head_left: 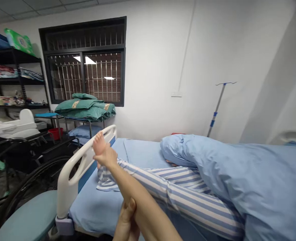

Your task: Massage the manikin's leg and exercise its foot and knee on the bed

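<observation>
My right hand (108, 156) is wrapped round a bare foot (99, 143) near its ankle, with the toes pointing up. The foot belongs to a leg in blue-and-white striped trousers (188, 195), stretched out on the light-blue bed sheet (97, 207). Lower down, my left hand (127, 217) grips my own right forearm (140, 197), its thumb lying on top and its fingers mostly hidden. A second striped trouser leg (180, 174) lies behind the first. A blue quilt (220, 167) covers the rest of the figure at the right.
The white bed-end board (67, 177) stands just left of the foot. Beside it are a teal round-edged seat (29, 214) and a wheelchair wheel (19, 190). Green folded bedding (87, 108) lies below the window. A drip stand (214, 115) rises behind the bed.
</observation>
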`<state>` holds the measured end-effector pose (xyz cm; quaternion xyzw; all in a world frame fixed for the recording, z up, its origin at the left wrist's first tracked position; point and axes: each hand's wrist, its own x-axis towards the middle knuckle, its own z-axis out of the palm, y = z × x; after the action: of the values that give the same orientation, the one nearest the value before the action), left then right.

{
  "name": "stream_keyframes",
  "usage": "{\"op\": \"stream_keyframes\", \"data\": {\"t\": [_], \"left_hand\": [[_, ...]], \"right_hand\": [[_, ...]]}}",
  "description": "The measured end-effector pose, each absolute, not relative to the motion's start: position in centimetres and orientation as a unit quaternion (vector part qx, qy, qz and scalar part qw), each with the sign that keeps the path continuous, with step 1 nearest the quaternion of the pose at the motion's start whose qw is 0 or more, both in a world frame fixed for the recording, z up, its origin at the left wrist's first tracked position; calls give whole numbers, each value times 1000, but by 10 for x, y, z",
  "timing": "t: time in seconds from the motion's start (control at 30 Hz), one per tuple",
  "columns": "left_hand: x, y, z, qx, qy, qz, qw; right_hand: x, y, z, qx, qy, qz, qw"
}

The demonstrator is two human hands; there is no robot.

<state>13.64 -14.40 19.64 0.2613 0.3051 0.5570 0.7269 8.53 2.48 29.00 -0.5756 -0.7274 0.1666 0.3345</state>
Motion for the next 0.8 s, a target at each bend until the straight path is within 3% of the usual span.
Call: {"op": "stream_keyframes", "data": {"t": [0.2, 0.37, 0.5, 0.63, 0.8], "left_hand": [[186, -137, 286, 418, 221, 528, 705], [220, -145, 333, 453, 105, 505, 727], [196, -114, 327, 375, 185, 648, 636], [127, -66, 311, 249, 311, 743, 538], [52, -35, 275, 172, 293, 764, 549]], "right_hand": [[169, 20, 419, -563, -682, 111, 453], [209, 3, 465, -533, -665, 110, 511], [199, -1, 456, -540, -668, 110, 500], [161, 3, 414, -549, -689, 118, 459], [106, 7, 330, -534, -735, 151, 390]]}}
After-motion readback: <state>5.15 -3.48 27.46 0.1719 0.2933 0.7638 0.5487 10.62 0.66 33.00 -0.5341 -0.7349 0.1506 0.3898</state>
